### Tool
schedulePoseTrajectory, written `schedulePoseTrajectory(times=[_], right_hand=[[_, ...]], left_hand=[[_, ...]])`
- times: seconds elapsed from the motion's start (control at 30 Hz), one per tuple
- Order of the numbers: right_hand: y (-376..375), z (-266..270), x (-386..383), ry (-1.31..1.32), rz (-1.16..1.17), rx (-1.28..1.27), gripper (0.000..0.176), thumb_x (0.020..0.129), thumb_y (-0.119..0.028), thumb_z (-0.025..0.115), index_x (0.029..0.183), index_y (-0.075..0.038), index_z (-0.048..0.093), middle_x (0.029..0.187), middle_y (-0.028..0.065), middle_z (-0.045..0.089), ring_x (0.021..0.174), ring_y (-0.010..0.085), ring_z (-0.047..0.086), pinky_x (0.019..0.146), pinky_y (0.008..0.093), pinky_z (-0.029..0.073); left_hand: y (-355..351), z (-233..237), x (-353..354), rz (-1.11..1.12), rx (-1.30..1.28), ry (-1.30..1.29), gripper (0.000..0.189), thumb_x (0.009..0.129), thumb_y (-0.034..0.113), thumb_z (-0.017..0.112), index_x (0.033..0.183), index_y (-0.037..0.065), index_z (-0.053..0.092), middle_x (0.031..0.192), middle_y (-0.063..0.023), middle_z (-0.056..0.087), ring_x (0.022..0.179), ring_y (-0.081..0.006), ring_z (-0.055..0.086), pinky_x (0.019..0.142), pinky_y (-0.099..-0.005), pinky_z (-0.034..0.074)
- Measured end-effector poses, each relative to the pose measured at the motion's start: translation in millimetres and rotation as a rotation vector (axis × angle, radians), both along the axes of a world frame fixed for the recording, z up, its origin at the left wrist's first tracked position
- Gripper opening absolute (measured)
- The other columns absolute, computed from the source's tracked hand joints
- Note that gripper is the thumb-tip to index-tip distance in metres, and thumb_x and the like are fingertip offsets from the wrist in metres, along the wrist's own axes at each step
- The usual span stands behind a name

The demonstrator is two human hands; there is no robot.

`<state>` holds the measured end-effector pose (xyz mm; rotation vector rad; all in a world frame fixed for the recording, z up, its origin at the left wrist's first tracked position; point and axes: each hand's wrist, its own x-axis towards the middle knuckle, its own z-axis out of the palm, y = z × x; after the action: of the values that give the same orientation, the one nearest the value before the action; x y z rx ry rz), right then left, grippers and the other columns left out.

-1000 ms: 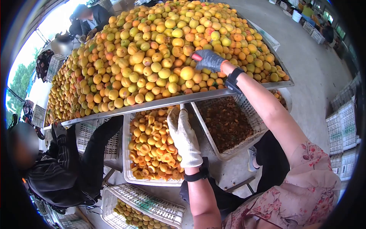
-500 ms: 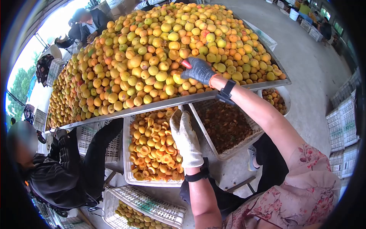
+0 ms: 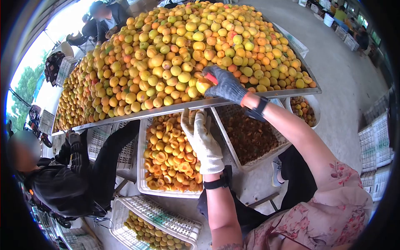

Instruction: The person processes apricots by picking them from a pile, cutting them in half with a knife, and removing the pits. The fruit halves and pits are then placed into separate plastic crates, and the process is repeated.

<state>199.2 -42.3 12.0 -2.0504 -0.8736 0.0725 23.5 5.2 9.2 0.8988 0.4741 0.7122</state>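
My right hand, in a grey knit glove, is closed at the near edge of a big apricot heap. A small red tool sticks out of its grip; its working end is hidden. At the fingertips is a yellow apricot, apparently pinched against the tool. My left hand, in a white knit glove, is open with fingers apart, just below the metal table rim. Under it stands a white crate of halved apricots; none shows in the fingers.
To the right of that crate is another crate with dark brown pits or scraps. A white tub holds more fruit. A lower basket contains greenish apricots. One person sits at left, another behind the heap. Stacked crates stand right.
My right hand has drawn slightly back toward the rim, now with an apricot at its fingertips. My left hand has risen a little and its fingers have spread. The view has shifted slightly.
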Motion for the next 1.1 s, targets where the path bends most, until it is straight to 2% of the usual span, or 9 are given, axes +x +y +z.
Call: schedulePoseTrajectory(times=[0.07, 0.2, 0.37, 0.5, 0.6, 0.73, 0.77, 0.87, 1.1], right_hand=[[-16.2, 18.6, -33.6, -0.025, 0.04, 0.147, 0.068, 0.064, -0.022, 0.08, 0.124, -0.004, 0.051, 0.117, 0.0143, 0.061, 0.105, 0.0285, 0.061, 0.091, 0.0361, 0.047], [-40.9, 21.3, -74.1, -0.128, 0.125, 0.123, 0.068, 0.067, -0.024, 0.081, 0.124, -0.003, 0.05, 0.114, 0.0157, 0.061, 0.104, 0.0283, 0.061, 0.089, 0.0367, 0.048], [-78.1, 48.3, -93.2, 0.133, 0.126, 0.307, 0.057, 0.076, -0.023, 0.077, 0.121, -0.002, 0.05, 0.11, 0.0093, 0.059, 0.097, 0.0171, 0.057, 0.086, 0.0305, 0.047], [-100.5, 44.6, -116.6, 0.512, 0.077, 0.506, 0.039, 0.085, -0.012, 0.068, 0.119, 0.0, 0.053, 0.108, 0.0042, 0.059, 0.094, 0.0101, 0.053, 0.083, 0.0275, 0.047], [-109.0, 33.3, -120.1, 0.637, 0.099, 0.558, 0.032, 0.087, -0.01, 0.066, 0.115, 0.0, 0.058, 0.101, 0.0036, 0.062, 0.09, 0.0096, 0.054, 0.08, 0.0262, 0.048], [-111.1, 33.4, -129.4, 0.601, 0.097, 0.532, 0.028, 0.089, -0.009, 0.064, 0.114, 0.001, 0.06, 0.096, 0.004, 0.064, 0.083, 0.009, 0.056, 0.074, 0.0249, 0.049], [-108.5, 27.7, -128.9, 0.512, 0.151, 0.581, 0.023, 0.092, -0.012, 0.06, 0.114, -0.003, 0.059, 0.077, -0.0012, 0.058, 0.059, 0.0044, 0.049, 0.05, 0.0203, 0.039], [-105.7, 13.0, -125.5, 0.273, 0.145, 0.578, 0.021, 0.092, -0.013, 0.06, 0.11, -0.001, 0.06, 0.081, -0.0013, 0.059, 0.065, 0.0041, 0.049, 0.055, 0.0202, 0.04], [-108.4, 2.6, -124.0, 0.429, 0.124, 0.486, 0.026, 0.09, -0.012, 0.063, 0.112, 0.001, 0.061, 0.095, 0.0064, 0.067, 0.081, 0.0106, 0.06, 0.074, 0.0256, 0.051]], left_hand=[[-3.8, 6.0, 4.0, -0.001, 0.059, -0.136, 0.044, 0.095, 0.017, 0.049, 0.135, 0.006, 0.035, 0.123, -0.0096, 0.048, 0.105, -0.019, 0.055, 0.091, -0.034, 0.046], [-10.7, 6.0, 7.4, -0.134, -0.076, -0.332, 0.04, 0.094, 0.013, 0.051, 0.132, 0.005, 0.042, 0.118, -0.0082, 0.056, 0.098, -0.0121, 0.056, 0.08, -0.0235, 0.047], [-0.9, -14.1, -5.3, -0.248, -0.267, -0.544, 0.035, 0.099, 0.018, 0.039, 0.127, -0.002, 0.047, 0.128, -0.0157, 0.051, 0.115, -0.0256, 0.053, 0.102, -0.0384, 0.044], [0.8, -20.3, -8.1, -0.259, -0.198, -0.634, 0.041, 0.1, 0.024, 0.04, 0.131, -0.001, 0.043, 0.131, -0.0173, 0.05, 0.119, -0.0285, 0.051, 0.103, -0.0418, 0.043], [0.5, -9.3, -5.2, -0.384, -0.488, -0.666, 0.046, 0.099, 0.032, 0.042, 0.132, 0.001, 0.043, 0.132, -0.0174, 0.05, 0.119, -0.029, 0.05, 0.102, -0.0414, 0.043], [-1.3, -14.7, 0.3, -0.394, -0.545, -0.641, 0.048, 0.098, 0.04, 0.043, 0.129, 0.003, 0.047, 0.127, -0.0192, 0.054, 0.108, -0.03, 0.058, 0.095, -0.0437, 0.048], [-1.3, -15.4, 0.3, -0.393, -0.547, -0.637, 0.048, 0.098, 0.04, 0.043, 0.129, 0.003, 0.047, 0.127, -0.0192, 0.054, 0.108, -0.03, 0.058, 0.095, -0.0437, 0.048], [0.3, -17.3, 0.7, -0.449, -0.596, -0.627, 0.045, 0.097, 0.04, 0.044, 0.125, 0.005, 0.05, 0.12, -0.0177, 0.058, 0.1, -0.0299, 0.062, 0.09, -0.0437, 0.05], [0.9, -21.1, 2.9, -0.393, -0.481, -0.587, 0.044, 0.098, 0.039, 0.044, 0.126, 0.006, 0.047, 0.122, -0.0146, 0.054, 0.106, -0.0266, 0.056, 0.094, -0.0405, 0.047]])
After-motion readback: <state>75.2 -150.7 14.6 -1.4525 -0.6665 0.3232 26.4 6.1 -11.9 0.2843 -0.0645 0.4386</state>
